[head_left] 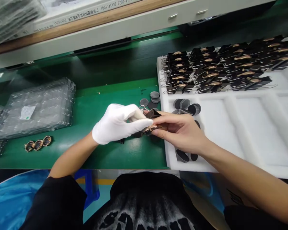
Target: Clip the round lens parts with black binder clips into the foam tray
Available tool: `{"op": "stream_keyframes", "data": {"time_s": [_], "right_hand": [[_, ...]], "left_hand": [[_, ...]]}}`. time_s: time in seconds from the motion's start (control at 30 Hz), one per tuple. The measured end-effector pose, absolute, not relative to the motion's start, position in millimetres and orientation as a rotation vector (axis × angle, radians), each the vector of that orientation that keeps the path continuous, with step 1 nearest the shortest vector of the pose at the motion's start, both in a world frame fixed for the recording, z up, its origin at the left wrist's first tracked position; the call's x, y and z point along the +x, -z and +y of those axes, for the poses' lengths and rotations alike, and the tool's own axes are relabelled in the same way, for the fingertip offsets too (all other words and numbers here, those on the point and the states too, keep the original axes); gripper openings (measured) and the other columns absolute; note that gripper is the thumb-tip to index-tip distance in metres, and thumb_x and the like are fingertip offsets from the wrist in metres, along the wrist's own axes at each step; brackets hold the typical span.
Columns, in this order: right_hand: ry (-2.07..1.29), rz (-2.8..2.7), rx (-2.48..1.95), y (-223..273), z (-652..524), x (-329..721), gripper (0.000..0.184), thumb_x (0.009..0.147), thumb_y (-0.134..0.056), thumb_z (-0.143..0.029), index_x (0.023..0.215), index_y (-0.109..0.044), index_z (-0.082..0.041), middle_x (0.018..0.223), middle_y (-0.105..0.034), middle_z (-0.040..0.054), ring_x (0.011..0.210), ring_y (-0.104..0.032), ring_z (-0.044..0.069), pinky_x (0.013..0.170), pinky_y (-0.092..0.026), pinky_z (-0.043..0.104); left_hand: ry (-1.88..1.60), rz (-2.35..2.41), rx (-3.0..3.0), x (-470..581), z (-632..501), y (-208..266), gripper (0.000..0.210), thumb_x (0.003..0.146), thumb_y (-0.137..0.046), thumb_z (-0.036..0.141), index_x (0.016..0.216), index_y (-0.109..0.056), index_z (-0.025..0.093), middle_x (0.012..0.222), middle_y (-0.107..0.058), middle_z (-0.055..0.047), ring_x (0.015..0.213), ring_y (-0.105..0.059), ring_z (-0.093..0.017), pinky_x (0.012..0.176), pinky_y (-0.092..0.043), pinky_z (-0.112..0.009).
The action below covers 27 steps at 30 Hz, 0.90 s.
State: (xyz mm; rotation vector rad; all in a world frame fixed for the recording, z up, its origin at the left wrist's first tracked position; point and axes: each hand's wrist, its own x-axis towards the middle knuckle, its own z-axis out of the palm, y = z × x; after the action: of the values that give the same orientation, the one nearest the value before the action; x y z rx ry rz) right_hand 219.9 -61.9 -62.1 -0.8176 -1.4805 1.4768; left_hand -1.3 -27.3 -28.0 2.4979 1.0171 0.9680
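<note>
My left hand (121,123), in a white glove, pinches at a black binder clip (153,113) above the green table. My right hand (182,131), bare, meets it from the right, with thumb and fingers closed on a small gold-coloured part (150,128) just below the clip. Fingers cover much of both pieces, so I cannot tell how far the clip grips the part. Behind the hands, round dark discs (155,95) with clear rims lie on the table. More such discs (184,103) rest on the white foam tray (242,124), partly under my right hand.
Rows of black binder clips (208,75) with gold-coloured parts fill the tray's far side. Three joined gold-rimmed rings (37,145) lie at the left, near stacked clear plastic trays (45,105). A shelf edge (98,35) crosses the back.
</note>
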Motion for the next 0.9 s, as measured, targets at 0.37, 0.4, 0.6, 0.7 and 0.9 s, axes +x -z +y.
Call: {"op": "stream_keyframes", "data": {"time_s": [0.37, 0.4, 0.6, 0.7, 0.9], "right_hand": [[-1.368, -1.536, -0.872, 66, -62, 216, 0.017, 0.089, -0.078, -0.02, 0.101, -0.086, -0.031, 0.105, -0.08, 0.0026, 0.096, -0.077, 0.022, 0.082, -0.067, 0.031], [-1.355, -1.506, -0.868, 65, -62, 215, 0.017, 0.089, -0.078, -0.019, 0.1, -0.086, -0.03, 0.108, -0.081, 0.0029, 0.097, -0.078, 0.022, 0.082, -0.068, 0.031], [-1.321, -1.406, -0.833, 61, -63, 211, 0.014, 0.088, -0.08, -0.019, 0.099, -0.085, -0.026, 0.121, -0.078, 0.0049, 0.099, -0.079, 0.021, 0.087, -0.07, 0.032], [-1.4, -1.296, -0.76, 60, -64, 210, 0.013, 0.088, -0.082, -0.021, 0.1, -0.084, -0.026, 0.11, -0.079, 0.0048, 0.091, -0.079, 0.019, 0.081, -0.07, 0.032], [-1.577, -0.875, -0.818, 64, -54, 213, 0.014, 0.087, -0.086, -0.034, 0.098, -0.079, -0.029, 0.13, -0.075, 0.0007, 0.101, -0.077, 0.017, 0.087, -0.07, 0.034]], "left_hand": [[-0.951, 1.054, 2.362, -4, -20, 42, 0.031, 0.084, -0.077, 0.043, 0.1, -0.066, 0.019, 0.088, -0.073, -0.002, 0.076, -0.069, -0.015, 0.069, -0.056, -0.028], [-0.985, 1.031, 2.278, -2, -20, 43, 0.029, 0.085, -0.078, 0.04, 0.102, -0.068, 0.019, 0.097, -0.075, -0.004, 0.084, -0.072, -0.016, 0.075, -0.059, -0.03], [-1.058, 0.863, 1.693, 8, -19, 44, 0.035, 0.085, -0.082, 0.037, 0.115, -0.073, 0.021, 0.114, -0.079, -0.007, 0.107, -0.076, -0.023, 0.098, -0.064, -0.039], [-1.097, 0.976, 1.616, 9, -15, 39, 0.038, 0.081, -0.086, 0.042, 0.11, -0.077, 0.019, 0.109, -0.08, -0.007, 0.099, -0.078, -0.023, 0.095, -0.065, -0.038], [-1.275, 1.089, 1.512, 11, 2, 41, 0.04, 0.081, -0.084, 0.054, 0.099, -0.078, 0.019, 0.096, -0.077, -0.005, 0.085, -0.074, -0.019, 0.077, -0.065, -0.033]]}}
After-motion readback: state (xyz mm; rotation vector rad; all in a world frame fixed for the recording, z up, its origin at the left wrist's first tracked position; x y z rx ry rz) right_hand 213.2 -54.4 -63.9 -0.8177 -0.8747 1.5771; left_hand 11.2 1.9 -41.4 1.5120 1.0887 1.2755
